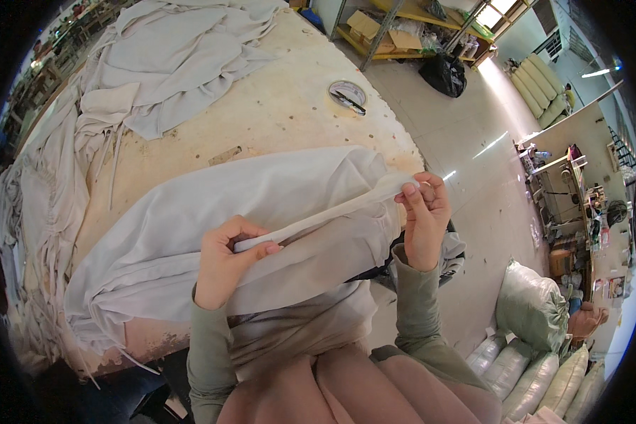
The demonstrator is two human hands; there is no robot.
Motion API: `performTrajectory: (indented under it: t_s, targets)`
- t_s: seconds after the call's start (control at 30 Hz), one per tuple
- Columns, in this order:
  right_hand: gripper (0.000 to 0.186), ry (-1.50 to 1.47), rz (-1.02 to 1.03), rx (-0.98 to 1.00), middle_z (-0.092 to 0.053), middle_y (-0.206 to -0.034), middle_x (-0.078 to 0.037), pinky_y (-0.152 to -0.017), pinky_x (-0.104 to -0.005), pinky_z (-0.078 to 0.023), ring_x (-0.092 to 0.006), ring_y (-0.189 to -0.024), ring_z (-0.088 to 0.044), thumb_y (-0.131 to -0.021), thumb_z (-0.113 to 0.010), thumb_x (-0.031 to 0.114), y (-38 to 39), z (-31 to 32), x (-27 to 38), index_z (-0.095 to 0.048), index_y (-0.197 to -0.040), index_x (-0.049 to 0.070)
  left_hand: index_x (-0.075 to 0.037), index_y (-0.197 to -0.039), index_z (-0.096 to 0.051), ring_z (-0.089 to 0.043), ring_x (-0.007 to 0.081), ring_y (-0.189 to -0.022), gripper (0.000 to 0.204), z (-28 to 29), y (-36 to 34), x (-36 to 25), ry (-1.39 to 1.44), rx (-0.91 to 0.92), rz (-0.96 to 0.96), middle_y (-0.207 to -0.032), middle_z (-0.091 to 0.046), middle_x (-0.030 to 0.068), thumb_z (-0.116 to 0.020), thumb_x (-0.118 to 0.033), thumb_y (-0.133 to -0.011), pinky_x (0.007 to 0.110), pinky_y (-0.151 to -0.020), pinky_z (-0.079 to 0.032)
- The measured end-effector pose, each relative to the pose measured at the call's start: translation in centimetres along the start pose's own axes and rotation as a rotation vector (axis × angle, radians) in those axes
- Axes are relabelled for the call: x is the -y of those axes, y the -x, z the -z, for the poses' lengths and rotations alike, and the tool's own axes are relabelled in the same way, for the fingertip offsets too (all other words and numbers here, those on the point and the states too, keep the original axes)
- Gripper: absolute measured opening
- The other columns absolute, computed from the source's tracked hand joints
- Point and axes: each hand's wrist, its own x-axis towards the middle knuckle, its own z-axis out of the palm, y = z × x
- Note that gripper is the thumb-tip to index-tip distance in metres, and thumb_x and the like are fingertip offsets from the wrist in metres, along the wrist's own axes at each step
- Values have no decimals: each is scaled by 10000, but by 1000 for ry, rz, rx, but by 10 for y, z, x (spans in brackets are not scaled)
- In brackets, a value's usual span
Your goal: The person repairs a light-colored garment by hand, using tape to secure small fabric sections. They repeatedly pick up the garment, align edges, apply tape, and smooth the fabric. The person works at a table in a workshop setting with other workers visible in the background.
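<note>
A light grey garment (240, 191) of thin cloth lies across the near part of the table and hangs over its edge towards my lap. My left hand (230, 258) pinches a narrow folded band (318, 215) along its edge between thumb and fingers. At the band's far right end my right hand (427, 212) grips the same strip with thumb and fingertips. Between the two hands the band runs fairly straight, slanting up to the right. Thin cords trail from the garment's lower left corner.
More grey cloth (184, 56) lies heaped at the back and left of the worn table (283, 113). A round tape-like disc (343, 88) with small black snips (350, 102) sits near the right edge. Stuffed sacks (533, 304), a black bag (444, 74) and shelving (403, 14) stand beyond.
</note>
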Motion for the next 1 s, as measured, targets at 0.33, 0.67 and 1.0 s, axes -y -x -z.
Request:
performTrajectory:
  t_s: [0.33,0.67,1.0]
  targets:
    - [145,27,128,-46,-629,-802,-79,-673,-269,-490,-163,-688,-604,-832,-637,-56,1,-6,9,-535,-914,7,37,-849,-664,-492,58,-731,197,5,15,-12,-3,-35,62,-742,-620,4,-656,-157,-877,223,-673,-412]
    - [124,26,123,-35,-613,-787,-83,-667,-261,-480,-162,-686,-604,-840,-621,-67,2,-4,12,-542,-909,-1,42,-847,-640,-476,55,-736,217,2,15,-14,81,-30,77,-748,-593,-10,-643,-170,-890,214,-685,-401]
    - [298,67,94,148,-625,-1032,-108,-875,-289,-466,-204,-945,-610,-843,-649,15,-47,-47,10,-556,-1123,-23,-9,-909,-622,-443,74,-705,166,25,-47,-35,-198,-56,-136,-722,-544,-10,-623,-174,-887,213,-664,-364]
